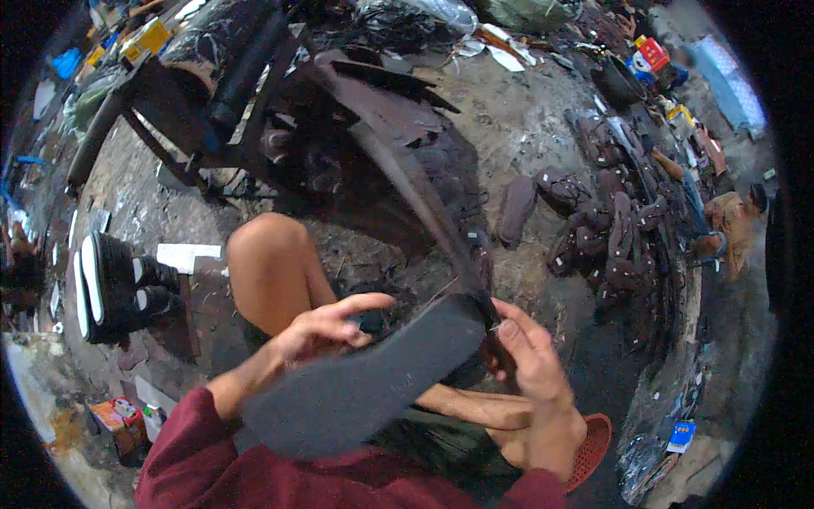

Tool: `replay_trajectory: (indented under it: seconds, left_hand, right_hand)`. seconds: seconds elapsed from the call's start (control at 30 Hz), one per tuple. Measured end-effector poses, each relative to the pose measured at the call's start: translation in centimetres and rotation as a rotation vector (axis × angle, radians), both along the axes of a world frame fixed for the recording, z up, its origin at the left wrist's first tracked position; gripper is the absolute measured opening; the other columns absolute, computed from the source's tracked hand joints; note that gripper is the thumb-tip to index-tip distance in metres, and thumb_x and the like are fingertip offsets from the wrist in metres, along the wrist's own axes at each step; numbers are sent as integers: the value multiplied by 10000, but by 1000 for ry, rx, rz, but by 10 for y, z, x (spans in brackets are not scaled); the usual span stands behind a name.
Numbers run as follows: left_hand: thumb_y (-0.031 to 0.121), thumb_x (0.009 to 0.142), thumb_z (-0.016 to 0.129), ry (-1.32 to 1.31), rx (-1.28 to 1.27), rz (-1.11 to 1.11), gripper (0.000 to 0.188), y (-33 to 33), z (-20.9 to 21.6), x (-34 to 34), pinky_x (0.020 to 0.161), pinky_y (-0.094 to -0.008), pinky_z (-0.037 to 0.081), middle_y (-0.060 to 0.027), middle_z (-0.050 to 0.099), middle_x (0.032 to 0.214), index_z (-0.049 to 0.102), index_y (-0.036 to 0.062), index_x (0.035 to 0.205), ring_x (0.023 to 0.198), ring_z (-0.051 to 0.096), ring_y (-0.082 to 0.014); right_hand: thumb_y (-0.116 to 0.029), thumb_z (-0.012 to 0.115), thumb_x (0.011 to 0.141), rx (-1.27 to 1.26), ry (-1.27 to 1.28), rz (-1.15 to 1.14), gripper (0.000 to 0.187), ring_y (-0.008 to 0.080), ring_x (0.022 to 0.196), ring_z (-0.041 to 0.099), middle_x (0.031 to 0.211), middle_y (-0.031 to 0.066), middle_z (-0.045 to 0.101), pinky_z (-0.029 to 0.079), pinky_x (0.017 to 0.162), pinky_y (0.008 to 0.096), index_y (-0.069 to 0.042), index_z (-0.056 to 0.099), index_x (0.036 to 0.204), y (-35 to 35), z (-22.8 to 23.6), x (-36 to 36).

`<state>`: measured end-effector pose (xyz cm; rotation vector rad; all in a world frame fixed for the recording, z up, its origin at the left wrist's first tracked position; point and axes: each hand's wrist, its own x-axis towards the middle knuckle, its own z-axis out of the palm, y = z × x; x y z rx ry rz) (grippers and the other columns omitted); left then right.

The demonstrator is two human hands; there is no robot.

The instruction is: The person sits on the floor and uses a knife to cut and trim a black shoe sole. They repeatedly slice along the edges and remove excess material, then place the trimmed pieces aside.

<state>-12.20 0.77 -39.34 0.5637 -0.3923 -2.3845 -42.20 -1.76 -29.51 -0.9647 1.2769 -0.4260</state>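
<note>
Workshop-type area, dirty floor [506,110], clutter all round. Nearest: dark sole [365,382] is off the floor, tilted in front of wearer's torso, approx. between both hands. L hand [326,327]: fingers part spread, index extended; contact w/ sole can't be confirmed. R hand [534,356]: thumb & fingers pinching sole at its far end. Work judged mid-step: sole is in hand, no upper seen on it; fixing or finishing prob. outstanding. Farther out: one loose sole-shaped pc. [517,209] lies on floor beside a heap of brown footwear [617,225]; poss. same batch, completion not verifiable.

Obs. limits: sole blurred, underside hidden; R fingertips mostly behind the work. Long dark strip [403,182] runs up to R hand; strap or bar, can't tell, nor whether it's joined to sole. Beyond, dark frame [242,85] & area beneath in deep shadow; bkgd. clutter cut off at rim.
</note>
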Motion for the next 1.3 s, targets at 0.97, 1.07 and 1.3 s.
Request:
replay_trajectory:
  seconds: [0.97,1.07,1.3]
  left_hand:
    - [94,771,761,-495,32,654,341,35,47,-50,613,-325,583,-138,677,897,572,-41,1021,698,674,-213]
    - [91,767,770,-603,-22,667,359,44,40,-51,700,-326,580,-125,678,926,580,-50,1037,766,672,-193]
    - [65,783,750,-682,13,576,319,50,49,-28,778,-327,558,-103,677,938,595,-56,1035,836,650,-173]
  right_hand:
    - [-126,591,899,-734,348,174,373,346,902,659,999,148,675,522,811,429,-111,607,1271,109,-43,18]
    - [-104,579,904,-726,249,176,371,326,893,661,976,156,672,518,805,422,-110,599,1274,89,-50,35]
    - [43,572,848,-632,3,189,426,346,994,646,1057,194,657,483,905,396,-32,577,1268,91,-77,35]
